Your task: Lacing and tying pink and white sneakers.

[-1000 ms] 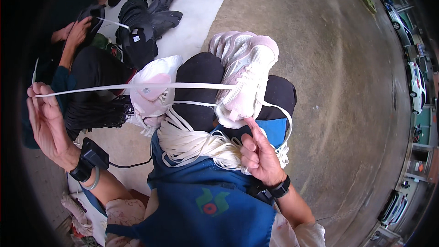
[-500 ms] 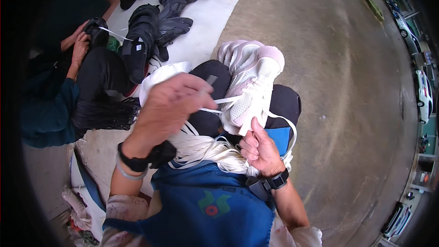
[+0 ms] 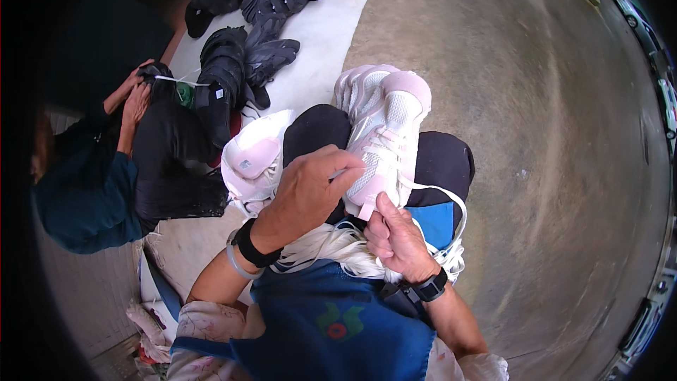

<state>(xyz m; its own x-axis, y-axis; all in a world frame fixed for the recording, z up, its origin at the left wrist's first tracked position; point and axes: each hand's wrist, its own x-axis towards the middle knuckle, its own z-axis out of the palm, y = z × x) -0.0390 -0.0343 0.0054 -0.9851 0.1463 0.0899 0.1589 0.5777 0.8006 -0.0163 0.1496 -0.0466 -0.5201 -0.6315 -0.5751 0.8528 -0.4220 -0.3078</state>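
Note:
A white and pink mesh shoe upper [image 3: 398,116], partly laced, lies across my knees on a stack of similar uppers. Its tongue end with a pale pull tab points toward me. My right hand [image 3: 400,236] pinches that end between thumb and fingers. At the upper's left edge my left hand [image 3: 310,187] is closed, thumb and forefinger bent together; what they pinch is hidden. One loose white lace [image 3: 451,201] loops out from the upper's right side over my knee. A bundle of white laces [image 3: 335,248] rests in my lap, partly behind my hands.
A white and pink shoe piece [image 3: 257,159] lies left of my knee. Beyond it, black shoe uppers [image 3: 226,63] are heaped on a white sheet [image 3: 338,25]. At the left, another person's hands [image 3: 134,102] hold a black shoe upper with a white lace. Concrete floor [image 3: 536,169] stretches to the right.
My left hand has moved right and down to the upper's edge, uncovering the white and pink piece. The lace stretched from it no longer shows. My right hand keeps its grip.

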